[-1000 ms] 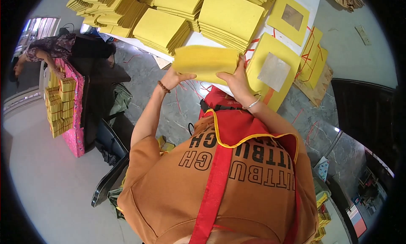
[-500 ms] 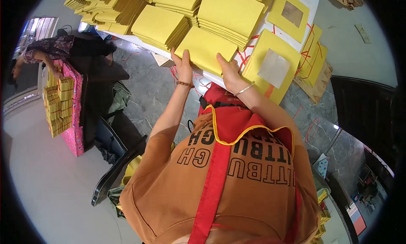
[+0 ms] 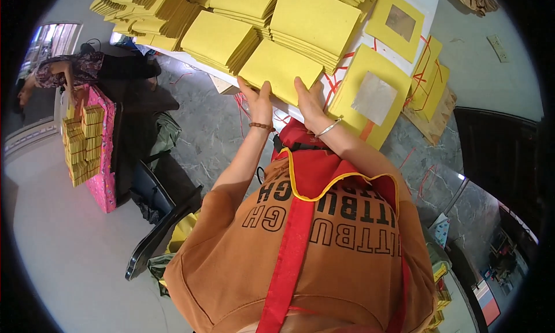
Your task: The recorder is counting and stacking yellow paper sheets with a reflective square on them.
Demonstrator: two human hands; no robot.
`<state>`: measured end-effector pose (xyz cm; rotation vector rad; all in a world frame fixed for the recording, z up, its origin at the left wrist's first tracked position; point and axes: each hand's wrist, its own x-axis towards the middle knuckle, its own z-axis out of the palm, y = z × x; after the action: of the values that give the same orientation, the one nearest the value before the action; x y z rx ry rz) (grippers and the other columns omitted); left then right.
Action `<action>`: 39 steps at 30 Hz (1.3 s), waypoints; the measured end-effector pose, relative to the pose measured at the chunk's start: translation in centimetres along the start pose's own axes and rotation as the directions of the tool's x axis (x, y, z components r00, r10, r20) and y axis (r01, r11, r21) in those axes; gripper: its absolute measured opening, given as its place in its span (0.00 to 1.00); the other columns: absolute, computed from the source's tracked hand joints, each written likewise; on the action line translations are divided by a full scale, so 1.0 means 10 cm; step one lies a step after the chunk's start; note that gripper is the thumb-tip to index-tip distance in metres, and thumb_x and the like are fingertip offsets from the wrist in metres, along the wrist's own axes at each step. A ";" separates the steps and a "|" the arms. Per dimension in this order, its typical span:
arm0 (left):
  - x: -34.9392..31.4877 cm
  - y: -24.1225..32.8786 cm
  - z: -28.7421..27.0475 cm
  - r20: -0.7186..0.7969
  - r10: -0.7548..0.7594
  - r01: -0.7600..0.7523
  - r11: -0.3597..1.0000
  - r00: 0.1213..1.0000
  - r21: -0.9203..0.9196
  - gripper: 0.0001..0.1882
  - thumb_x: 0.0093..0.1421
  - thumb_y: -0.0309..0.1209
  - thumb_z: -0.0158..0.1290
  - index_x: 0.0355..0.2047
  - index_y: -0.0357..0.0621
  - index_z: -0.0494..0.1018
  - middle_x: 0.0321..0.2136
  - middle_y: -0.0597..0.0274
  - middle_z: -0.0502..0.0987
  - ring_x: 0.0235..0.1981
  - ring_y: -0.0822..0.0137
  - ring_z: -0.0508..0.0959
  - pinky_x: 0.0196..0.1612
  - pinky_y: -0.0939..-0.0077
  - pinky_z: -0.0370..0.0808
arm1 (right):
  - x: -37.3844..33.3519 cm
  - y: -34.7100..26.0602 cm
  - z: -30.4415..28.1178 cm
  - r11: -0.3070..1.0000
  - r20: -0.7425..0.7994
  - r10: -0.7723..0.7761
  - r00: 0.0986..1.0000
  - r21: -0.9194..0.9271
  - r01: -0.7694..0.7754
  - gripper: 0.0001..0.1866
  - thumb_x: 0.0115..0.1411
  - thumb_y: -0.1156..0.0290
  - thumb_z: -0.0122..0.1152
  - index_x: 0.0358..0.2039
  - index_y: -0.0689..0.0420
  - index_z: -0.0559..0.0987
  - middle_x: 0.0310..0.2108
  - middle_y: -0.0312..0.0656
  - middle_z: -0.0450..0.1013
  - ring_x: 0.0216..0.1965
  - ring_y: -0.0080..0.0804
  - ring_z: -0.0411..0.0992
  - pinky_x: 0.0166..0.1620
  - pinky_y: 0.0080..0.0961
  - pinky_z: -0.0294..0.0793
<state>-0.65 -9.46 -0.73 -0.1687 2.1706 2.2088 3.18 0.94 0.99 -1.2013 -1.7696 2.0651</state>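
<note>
A flat stack of yellow paper sheets (image 3: pixel 281 69) lies on the white table (image 3: pixel 341 73), next to other stacks. My left hand (image 3: pixel 258 102), with a bead bracelet on the wrist, grips its near edge on the left. My right hand (image 3: pixel 308 102), with a silver bangle, grips the same edge on the right. Both arms reach forward over my orange shirt and red sash.
Several more yellow paper stacks (image 3: pixel 222 38) cover the table behind. Yellow sheets with silver squares (image 3: pixel 374 97) lie to the right. At the left another person (image 3: pixel 63 73) bends over a pink stand (image 3: pixel 104 160) loaded with yellow bundles. A black chair (image 3: pixel 156 217) stands close by.
I held the yellow stack up in front of me a second ago. Both hands have carried it forward and set it down on the table beside the other stacks.
</note>
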 end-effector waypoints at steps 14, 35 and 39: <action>-0.07 -0.30 -0.12 0.087 0.207 -0.218 0.780 0.974 0.587 0.30 0.60 0.36 0.43 0.62 0.43 0.51 0.62 0.36 0.43 0.63 0.40 0.43 0.62 0.55 0.42 | -0.16 0.04 -0.21 0.190 0.641 -0.511 0.572 -0.565 0.803 0.30 0.58 0.59 0.48 0.60 0.50 0.59 0.65 0.46 0.44 0.66 0.46 0.36 0.61 0.59 0.32; 0.37 -0.11 0.13 0.612 0.484 -0.757 0.186 0.625 0.627 0.17 0.59 0.34 0.45 0.49 0.49 0.69 0.53 0.55 0.65 0.57 0.53 0.60 0.56 0.59 0.54 | -0.23 -0.51 -0.67 0.460 0.739 -0.244 0.628 -0.482 0.746 0.27 0.57 0.55 0.53 0.54 0.57 0.67 0.59 0.48 0.57 0.63 0.42 0.50 0.61 0.44 0.48; 0.42 0.06 0.13 0.648 0.458 -0.779 0.192 0.609 0.597 0.16 0.55 0.31 0.49 0.45 0.48 0.71 0.51 0.53 0.66 0.53 0.52 0.63 0.53 0.57 0.59 | -0.27 -0.52 -1.40 0.799 0.326 -0.522 0.789 -0.139 0.586 0.18 0.59 0.66 0.53 0.49 0.60 0.71 0.48 0.43 0.70 0.52 0.32 0.65 0.54 0.25 0.63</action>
<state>-4.99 -8.36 -0.55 1.2855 3.0733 0.7379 12.25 11.36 7.25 -0.3382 -2.2003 1.7484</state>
